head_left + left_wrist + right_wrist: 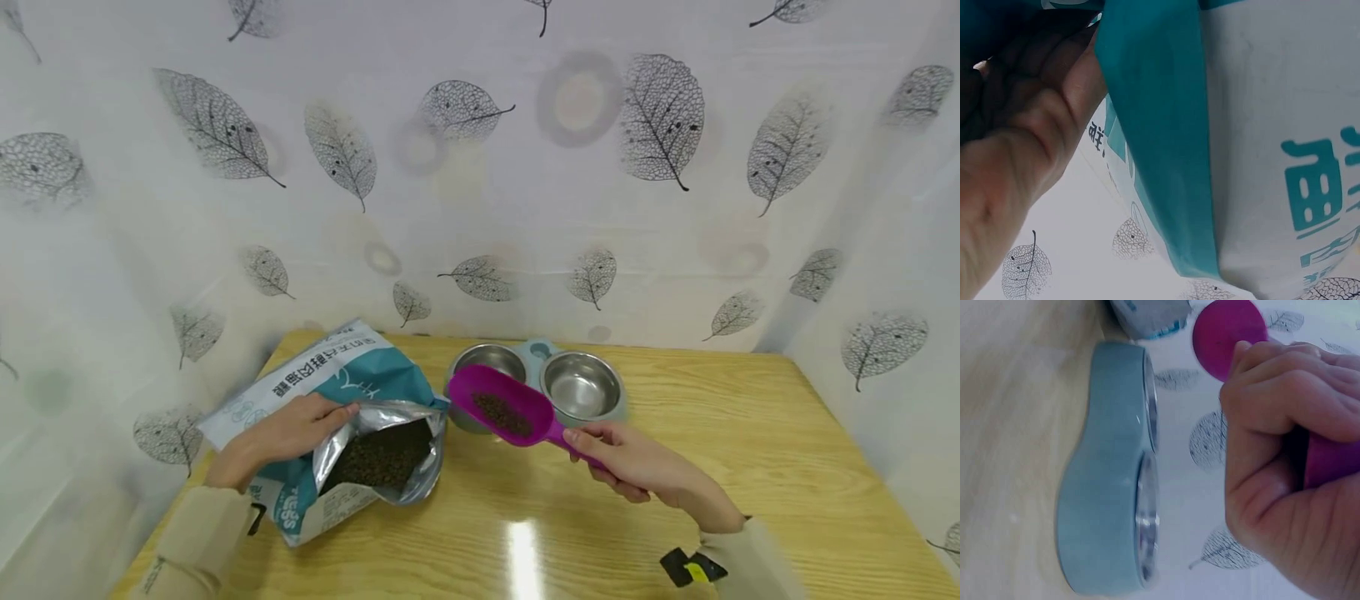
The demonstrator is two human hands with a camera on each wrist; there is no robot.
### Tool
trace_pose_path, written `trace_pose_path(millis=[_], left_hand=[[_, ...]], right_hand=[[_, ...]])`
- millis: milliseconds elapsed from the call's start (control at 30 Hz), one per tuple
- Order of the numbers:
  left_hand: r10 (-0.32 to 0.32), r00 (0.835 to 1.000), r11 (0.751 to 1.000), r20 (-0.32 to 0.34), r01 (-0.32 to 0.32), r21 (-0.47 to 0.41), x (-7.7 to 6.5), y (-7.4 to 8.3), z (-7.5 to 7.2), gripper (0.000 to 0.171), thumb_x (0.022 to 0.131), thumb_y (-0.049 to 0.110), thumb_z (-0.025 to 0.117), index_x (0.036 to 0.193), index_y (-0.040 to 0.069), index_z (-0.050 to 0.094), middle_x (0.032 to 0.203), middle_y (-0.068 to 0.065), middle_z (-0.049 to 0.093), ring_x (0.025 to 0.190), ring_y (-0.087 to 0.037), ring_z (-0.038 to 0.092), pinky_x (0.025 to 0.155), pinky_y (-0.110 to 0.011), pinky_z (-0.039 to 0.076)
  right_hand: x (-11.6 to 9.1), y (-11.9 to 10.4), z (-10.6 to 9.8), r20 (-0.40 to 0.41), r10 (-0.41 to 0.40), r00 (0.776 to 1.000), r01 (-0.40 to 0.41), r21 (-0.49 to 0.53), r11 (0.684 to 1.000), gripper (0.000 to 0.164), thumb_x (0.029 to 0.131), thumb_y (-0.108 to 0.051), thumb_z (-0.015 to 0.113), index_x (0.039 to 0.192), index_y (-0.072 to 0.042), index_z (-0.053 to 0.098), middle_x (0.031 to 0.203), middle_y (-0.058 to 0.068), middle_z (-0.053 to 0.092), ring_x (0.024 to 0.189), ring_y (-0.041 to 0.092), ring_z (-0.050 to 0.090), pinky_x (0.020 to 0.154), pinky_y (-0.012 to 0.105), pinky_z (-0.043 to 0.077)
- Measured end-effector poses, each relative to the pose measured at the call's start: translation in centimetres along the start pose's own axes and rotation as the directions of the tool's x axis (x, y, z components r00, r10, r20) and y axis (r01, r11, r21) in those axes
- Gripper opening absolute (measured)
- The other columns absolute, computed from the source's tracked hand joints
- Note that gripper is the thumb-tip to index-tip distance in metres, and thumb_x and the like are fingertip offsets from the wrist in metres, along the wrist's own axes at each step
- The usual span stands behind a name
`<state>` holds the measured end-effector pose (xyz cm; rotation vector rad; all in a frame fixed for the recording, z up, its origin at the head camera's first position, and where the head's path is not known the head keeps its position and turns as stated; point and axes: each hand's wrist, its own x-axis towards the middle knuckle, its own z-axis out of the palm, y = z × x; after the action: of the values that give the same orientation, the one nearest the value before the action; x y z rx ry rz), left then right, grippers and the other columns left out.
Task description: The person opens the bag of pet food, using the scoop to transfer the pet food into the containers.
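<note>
A magenta scoop (528, 395) carrying brown kibble (501, 415) extends from the curled fingers of a person's right hand (645, 467), its handle gripped beneath the thumb and its pan between an open food bag (386, 372) and a double pet bowl (582, 385) on a wooden table (637, 554). The left hand (296, 429) grasps the bag's rim. Only the head view reveals the kibble in scoop and bag; the right wrist view adds the bowl stand's smooth blue-green side (1100, 481).
</note>
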<state>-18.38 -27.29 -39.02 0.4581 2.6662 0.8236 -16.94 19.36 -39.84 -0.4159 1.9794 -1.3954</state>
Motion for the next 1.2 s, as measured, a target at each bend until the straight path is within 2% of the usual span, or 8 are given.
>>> trace_pose_path(millis=[233,400,533,667,767,867,1033,1200], left_hand=[[-0.014,1.000,1.000,-0.007,0.014,0.006,0.0,0.0,0.0,0.049,0.111,0.037,0.043,0.065,0.021,0.040,0.058,0.008,0.034,0.052,-0.006,0.033,0.052,-0.026,0.036],[-0.022,1.000,1.000,-0.001,0.022,0.005,0.0,0.0,0.1,0.048,0.111,0.037,0.043,0.065,0.020,0.042,0.059,0.008,0.035,0.054,-0.007,0.036,0.053,-0.026,0.037],[-0.029,1.000,1.000,-0.007,0.029,0.009,0.0,0.0,0.1,0.048,0.110,0.037,0.043,0.065,0.020,0.043,0.060,0.007,0.035,0.054,-0.008,0.038,0.054,-0.026,0.038],[-0.025,1.000,1.000,-0.008,0.025,0.007,0.0,0.0,0.1,0.049,0.111,0.037,0.043,0.065,0.020,0.041,0.058,0.008,0.035,0.053,-0.007,0.036,0.052,-0.025,0.037],[-0.027,1.000,1.000,-0.009,0.027,0.000,0.0,0.0,0.0,0.048,0.110,0.038,0.044,0.065,0.020,0.042,0.059,0.008,0.035,0.053,-0.007,0.037,0.053,-0.026,0.037],[-0.030,0.999,1.000,-0.012,0.030,-0.003,0.0,0.0,0.0,0.048,0.110,0.038,0.044,0.065,0.020,0.043,0.059,0.008,0.035,0.054,-0.007,0.037,0.053,-0.026,0.037],[-0.036,0.999,0.999,-0.012,0.036,0.003,0.0,0.1,0.0,0.049,0.110,0.038,0.043,0.066,0.020,0.044,0.060,0.007,0.035,0.055,-0.008,0.038,0.055,-0.026,0.038],[-0.048,0.999,0.999,-0.008,0.048,0.001,0.0,0.1,0.1,0.048,0.110,0.039,0.043,0.066,0.019,0.045,0.061,0.007,0.035,0.056,-0.009,0.038,0.056,-0.026,0.038]], right_hand=[[0.6,-1.5,-2.0,-0.116,0.048,0.992,-0.067,-0.165,0.984,0.042,0.103,-0.046,0.058,0.096,-0.005,0.059,0.054,-0.005,0.034,0.042,0.008,0.021,0.038,0.021,0.024],[1.7,-2.3,-2.7,-0.208,0.040,0.977,-0.102,-0.298,0.949,0.042,0.102,-0.048,0.060,0.090,-0.007,0.060,0.054,-0.005,0.037,0.041,0.009,0.025,0.039,0.021,0.027],[2.6,-2.9,-2.9,-0.273,0.023,0.962,-0.137,-0.408,0.903,0.042,0.101,-0.046,0.061,0.083,-0.009,0.057,0.054,-0.004,0.039,0.040,0.009,0.029,0.040,0.021,0.031],[3.3,-3.5,-2.9,-0.308,-0.012,0.951,-0.151,-0.500,0.853,0.040,0.101,-0.044,0.062,0.084,-0.008,0.061,0.057,-0.004,0.046,0.043,0.009,0.036,0.043,0.023,0.035],[3.7,-3.7,-2.7,-0.313,-0.079,0.946,-0.120,-0.567,0.815,0.036,0.100,-0.040,0.065,0.088,-0.005,0.067,0.062,-0.002,0.053,0.049,0.010,0.043,0.048,0.026,0.039],[4.2,-3.9,-2.4,-0.317,-0.148,0.937,-0.089,-0.626,0.775,0.032,0.098,-0.036,0.068,0.084,-0.007,0.067,0.065,0.000,0.058,0.053,0.011,0.047,0.051,0.027,0.041],[5.0,-4.0,-1.8,-0.347,-0.201,0.916,-0.106,-0.694,0.712,0.033,0.096,-0.032,0.070,0.072,-0.013,0.058,0.061,-0.004,0.049,0.053,0.010,0.041,0.051,0.024,0.035],[5.5,-4.0,-0.7,-0.381,-0.273,0.883,-0.142,-0.773,0.619,0.036,0.095,-0.030,0.071,0.071,-0.014,0.050,0.061,-0.004,0.041,0.055,0.011,0.037,0.050,0.025,0.030]])
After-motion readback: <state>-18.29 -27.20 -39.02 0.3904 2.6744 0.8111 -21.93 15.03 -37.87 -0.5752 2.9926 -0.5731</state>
